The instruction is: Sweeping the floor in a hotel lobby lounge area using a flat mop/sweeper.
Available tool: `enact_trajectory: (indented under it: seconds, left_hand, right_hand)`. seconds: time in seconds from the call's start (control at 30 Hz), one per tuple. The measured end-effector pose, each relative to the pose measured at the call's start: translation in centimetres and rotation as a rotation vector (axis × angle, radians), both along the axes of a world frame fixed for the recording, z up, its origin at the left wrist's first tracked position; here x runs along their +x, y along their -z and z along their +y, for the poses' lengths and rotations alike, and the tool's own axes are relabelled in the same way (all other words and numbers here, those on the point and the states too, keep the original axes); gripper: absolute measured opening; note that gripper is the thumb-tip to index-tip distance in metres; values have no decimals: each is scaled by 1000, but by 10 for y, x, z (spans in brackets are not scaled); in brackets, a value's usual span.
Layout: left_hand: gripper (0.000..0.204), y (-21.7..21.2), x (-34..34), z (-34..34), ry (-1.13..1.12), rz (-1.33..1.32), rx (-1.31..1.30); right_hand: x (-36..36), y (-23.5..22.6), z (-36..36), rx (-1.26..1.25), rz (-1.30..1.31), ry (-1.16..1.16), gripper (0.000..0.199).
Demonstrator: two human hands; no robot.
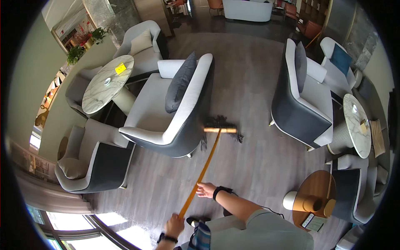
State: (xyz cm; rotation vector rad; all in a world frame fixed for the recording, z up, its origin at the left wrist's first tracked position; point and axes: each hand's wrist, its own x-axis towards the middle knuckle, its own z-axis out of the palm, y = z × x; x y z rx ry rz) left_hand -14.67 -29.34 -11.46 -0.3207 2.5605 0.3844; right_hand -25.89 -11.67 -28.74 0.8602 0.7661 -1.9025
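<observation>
A dust mop (207, 161) with a long wooden handle runs from my body out to the middle of the floor. Its wooden crossbar and dark grey fringed mop head (221, 123) lie flat on the floorboards, close beside the back of a grey and black armchair (146, 100). My left hand (173, 225) is wrapped round the upper end of the handle. Further down the shaft, my right hand (205, 190) grips it with curled fingers. Black bands circle both wrists.
Two more armchairs (109, 160) (146, 46) surround a marble-topped table (96, 89) on the left. On the right stand an armchair (302, 100), another marble table (353, 121) and a brown round table (298, 208) holding a phone. Windows (75, 221) are at lower left.
</observation>
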Motion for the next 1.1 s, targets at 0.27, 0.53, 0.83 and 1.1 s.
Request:
enact_trajectory:
  seconds: [0.27,0.53,0.83,1.1]
  left_hand:
    - [28,94,-154,118,149,45,470]
    - [30,2,-52,69,193,-23,348]
    - [31,-153,105,-63,-274,-189,253]
    - [19,-245,251,-128,-871,12,146]
  right_hand:
    - [35,-33,122,-5,98,360,14]
    - [68,3,102,18,-231,284,29]
    - [75,11,-92,185,-412,-320,15]
    - [233,-52,-239,-22,-764,-882,16]
